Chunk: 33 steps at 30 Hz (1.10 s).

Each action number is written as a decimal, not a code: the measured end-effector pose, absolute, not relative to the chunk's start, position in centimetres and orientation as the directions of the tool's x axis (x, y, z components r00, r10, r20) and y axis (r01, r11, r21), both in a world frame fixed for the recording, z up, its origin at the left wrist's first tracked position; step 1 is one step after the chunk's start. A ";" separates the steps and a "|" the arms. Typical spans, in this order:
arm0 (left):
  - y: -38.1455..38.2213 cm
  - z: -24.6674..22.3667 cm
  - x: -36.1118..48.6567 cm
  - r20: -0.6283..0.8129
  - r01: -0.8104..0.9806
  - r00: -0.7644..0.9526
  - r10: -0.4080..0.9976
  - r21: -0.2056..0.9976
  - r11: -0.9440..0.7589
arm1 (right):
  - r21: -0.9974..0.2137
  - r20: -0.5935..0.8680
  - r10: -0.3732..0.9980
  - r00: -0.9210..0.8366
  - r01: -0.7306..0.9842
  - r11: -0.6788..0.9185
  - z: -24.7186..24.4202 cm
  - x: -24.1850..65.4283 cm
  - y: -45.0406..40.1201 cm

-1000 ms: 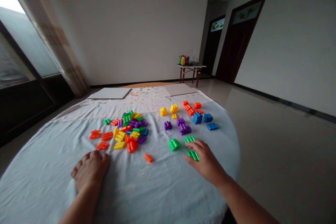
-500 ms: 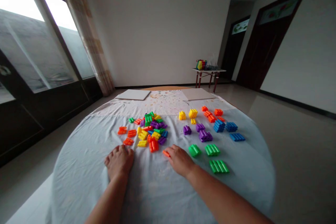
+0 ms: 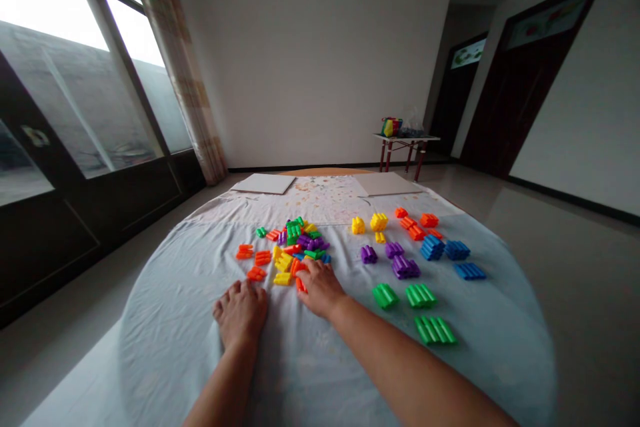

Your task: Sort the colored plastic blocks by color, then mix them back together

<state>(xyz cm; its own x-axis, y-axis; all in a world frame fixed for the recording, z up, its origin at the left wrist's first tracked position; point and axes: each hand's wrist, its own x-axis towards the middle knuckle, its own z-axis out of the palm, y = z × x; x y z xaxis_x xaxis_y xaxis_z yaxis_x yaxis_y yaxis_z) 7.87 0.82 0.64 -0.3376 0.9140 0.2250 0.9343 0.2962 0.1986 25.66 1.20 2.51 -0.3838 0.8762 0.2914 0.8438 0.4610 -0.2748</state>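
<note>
My left hand [image 3: 241,312] rests palm down on the tablecloth with its fingers stretched out and nothing in it. My right hand [image 3: 321,285] reaches to the near right side of a mixed pile, its fingers closed on an orange plastic block [image 3: 300,275] and partly hiding it. Beside it in the pile lie yellow blocks [image 3: 283,261], purple blocks [image 3: 313,242] and green blocks [image 3: 294,232]. Loose orange blocks [image 3: 257,273] lie beyond my left hand.
On the right sit single-colour groups: green blocks [image 3: 421,295], purple blocks [image 3: 405,267], blue blocks [image 3: 457,250], yellow blocks [image 3: 379,221] and orange blocks [image 3: 413,228]. Two flat boards [image 3: 265,183] lie at the table's far end. A small side table [image 3: 407,139] stands behind.
My right hand has moved left to the orange blocks at the pile's near side. My left hand stays in place on the cloth. The whole view has shifted slightly.
</note>
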 end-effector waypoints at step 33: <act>1.7 1.5 7.3 0.082 0.936 -0.323 0.943 0.179 0.304 | -0.142 0.076 0.864 -0.497 0.853 0.503 4.8 28.9 -3.2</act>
